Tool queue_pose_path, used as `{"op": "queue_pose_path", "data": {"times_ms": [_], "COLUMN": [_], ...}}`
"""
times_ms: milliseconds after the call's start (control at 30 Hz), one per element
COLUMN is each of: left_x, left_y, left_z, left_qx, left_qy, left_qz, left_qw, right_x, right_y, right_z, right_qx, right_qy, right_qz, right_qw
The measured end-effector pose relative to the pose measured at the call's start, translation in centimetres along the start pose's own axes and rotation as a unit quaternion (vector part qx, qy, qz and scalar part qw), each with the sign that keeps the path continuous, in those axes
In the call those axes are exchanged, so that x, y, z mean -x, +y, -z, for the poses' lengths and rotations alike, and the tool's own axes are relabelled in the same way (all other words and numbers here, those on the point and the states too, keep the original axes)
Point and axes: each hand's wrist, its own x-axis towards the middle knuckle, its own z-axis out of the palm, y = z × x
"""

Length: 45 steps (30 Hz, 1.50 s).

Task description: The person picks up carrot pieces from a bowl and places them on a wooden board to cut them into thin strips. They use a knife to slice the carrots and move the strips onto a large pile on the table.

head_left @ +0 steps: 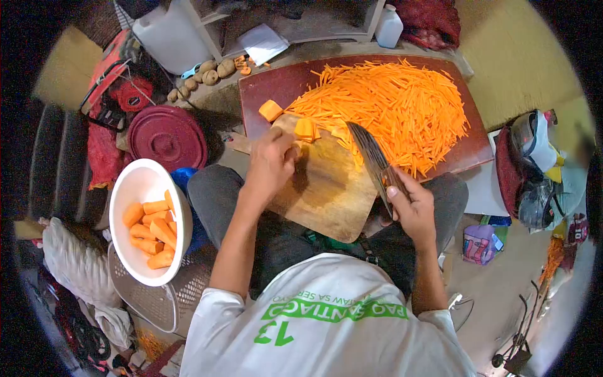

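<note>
My right hand [411, 204] grips a large kitchen knife [369, 147] by its handle, the dark blade pointing up and left over the right side of a wooden chopping board [333, 201]. At the board's left edge, my left hand [271, 160] is closed with its fingers curled; whether anything sits inside them is hidden. Just beyond its fingertips lie cut carrot slices [306, 130] on the board. A carrot chunk [271, 110] rests farther back on the dark red board [256, 88]. Shredded carrot strips [396, 113] are heaped across that board, beyond the knife.
To the left, a white bowl [118, 207] holds peeled carrots [154, 229], above a mesh basket [188, 286]. A maroon lid [166, 138] stands behind it. Several potatoes [210, 76] lie at the back left. Plastic bags [537, 201] are at the right.
</note>
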Motion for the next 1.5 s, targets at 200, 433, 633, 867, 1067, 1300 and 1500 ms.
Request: {"op": "queue_pose_path", "data": {"times_ms": [200, 433, 633, 867, 1067, 1300, 1500], "left_x": [-4.4, -5.6, -5.7, -5.2, -0.9, 6.5, 6.5], "left_y": [-1.7, -4.0, -4.0, -3.4, 1.9, 5.3, 4.1], "left_z": [-0.4, -2.8, -2.5, -1.8, -0.5, -5.6, -5.0], "left_qx": [-0.007, 0.01, 0.041, 0.038, -0.087, -0.091, -0.079], "left_qy": [-0.007, -0.029, -0.047, -0.046, 0.063, -0.035, -0.042], "left_qz": [-0.095, -0.118, -0.095, -0.042, -0.085, -0.059, -0.119], "left_qw": [0.995, 0.993, 0.994, 0.997, 0.991, 0.994, 0.989], "right_x": [1.7, 0.8, 0.7, 0.7, 1.2, 1.4, 2.2], "right_y": [-1.3, -0.1, 0.1, -0.1, 0.0, 0.2, -1.1], "right_z": [0.2, -0.6, -0.8, -1.3, -1.7, -2.2, -2.1], "right_qx": [0.061, 0.107, 0.137, 0.126, 0.097, 0.118, 0.216], "right_qy": [-0.037, -0.084, -0.095, -0.113, -0.089, -0.135, -0.171], "right_qz": [0.052, 0.081, 0.068, 0.067, 0.055, 0.069, 0.08], "right_qw": [0.996, 0.987, 0.984, 0.983, 0.99, 0.981, 0.958]}}
